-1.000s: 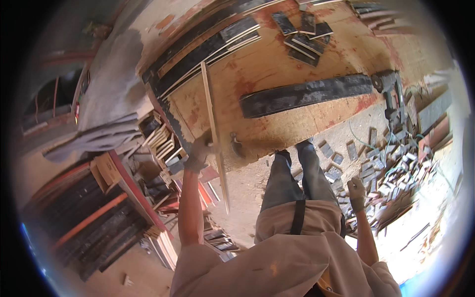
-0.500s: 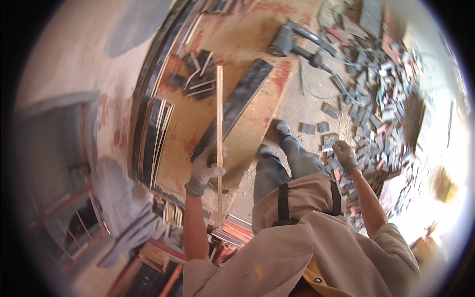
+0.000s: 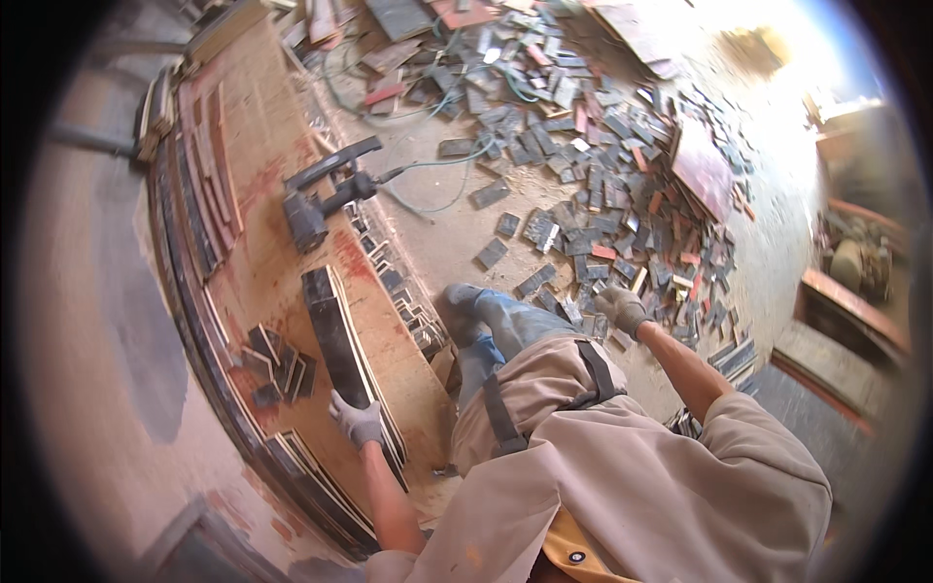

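Long plywood strips (image 3: pixel 337 330) with dark faces and pale edges lie side by side on the workbench. My left hand (image 3: pixel 357 420), in a light knitted glove, grips across their near part, fingers on the left side. Its underside is hidden. My right hand (image 3: pixel 623 309), also gloved, hangs out to the right above the scattered offcuts, fingers curled in; whether something small sits inside them cannot be seen. Left of the strips lies a little heap of short dark offcuts (image 3: pixel 280 365) on the bench.
A dark power tool (image 3: pixel 309 216) with a cable rests at the bench's far right edge. Long strips (image 3: pixel 209 165) line the bench's wall side. Offcuts (image 3: pixel 583 185) cover the floor on the right, with a reddish board (image 3: pixel 702 167) among them. Stacked boards (image 3: pixel 826 374) stand at far right.
My view has swung to the right. The strip that stood on edge in my left hand now lies down along the dark strip on the bench. My right hand remains out to the side, fingers curled.
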The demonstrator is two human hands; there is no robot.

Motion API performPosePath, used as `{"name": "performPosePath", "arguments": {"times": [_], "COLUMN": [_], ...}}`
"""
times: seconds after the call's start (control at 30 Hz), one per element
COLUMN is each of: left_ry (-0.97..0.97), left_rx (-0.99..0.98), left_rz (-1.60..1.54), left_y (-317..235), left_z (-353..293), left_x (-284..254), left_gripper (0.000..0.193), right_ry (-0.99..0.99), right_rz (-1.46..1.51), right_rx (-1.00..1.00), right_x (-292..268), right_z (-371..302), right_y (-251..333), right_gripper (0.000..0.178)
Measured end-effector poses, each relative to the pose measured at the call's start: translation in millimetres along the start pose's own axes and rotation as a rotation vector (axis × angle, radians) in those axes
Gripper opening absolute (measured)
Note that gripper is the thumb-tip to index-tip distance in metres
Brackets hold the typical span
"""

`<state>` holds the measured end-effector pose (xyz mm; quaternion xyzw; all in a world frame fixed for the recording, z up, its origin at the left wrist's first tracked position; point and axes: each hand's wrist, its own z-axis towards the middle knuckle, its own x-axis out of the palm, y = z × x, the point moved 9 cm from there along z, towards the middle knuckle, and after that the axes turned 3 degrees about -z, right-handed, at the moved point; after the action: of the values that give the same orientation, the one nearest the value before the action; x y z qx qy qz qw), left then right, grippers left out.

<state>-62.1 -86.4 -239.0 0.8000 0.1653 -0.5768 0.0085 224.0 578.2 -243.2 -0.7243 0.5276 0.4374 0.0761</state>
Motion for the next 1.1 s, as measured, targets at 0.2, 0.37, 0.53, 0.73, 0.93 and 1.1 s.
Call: {"name": "performPosePath", "arguments": {"times": [0.2,0.37,0.53,0.73,0.93,1.1], "left_ry": [0.009,0.01,0.071,-0.077,0.18,0.133], "left_rx": [-0.078,-0.117,-0.156,-0.256,-0.05,0.392], "left_rz": [0.009,0.039,0.014,0.317,-0.381,-0.307], "left_y": [9.3,7.8,3.8,-30.9,-189.2,-398.8], "left_z": [2.3,4.0,12.9,9.5,-21.2,-76.5], "left_x": [12.4,13.5,15.4,1.4,77.5,102.9], "left_gripper": [0.12,0.116,0.122,0.126,0.027,0.036], "right_ry": [0.071,0.093,0.109,0.117,0.039,-0.093], "right_rz": [0.07,0.038,0.129,0.252,0.483,0.529], "right_rx": [0.173,0.309,0.431,0.402,0.498,0.549], "right_x": [30.9,63.9,77.2,53.4,-4.9,-80.9], "right_z": [-110.8,-167.1,-177.6,-128.6,-51.2,8.1], "right_y": [-79.5,-120.3,-140.4,-164.5,-211.8,-241.3], "right_gripper": [0.041,0.042,0.045,0.046,0.038,0.041]}}
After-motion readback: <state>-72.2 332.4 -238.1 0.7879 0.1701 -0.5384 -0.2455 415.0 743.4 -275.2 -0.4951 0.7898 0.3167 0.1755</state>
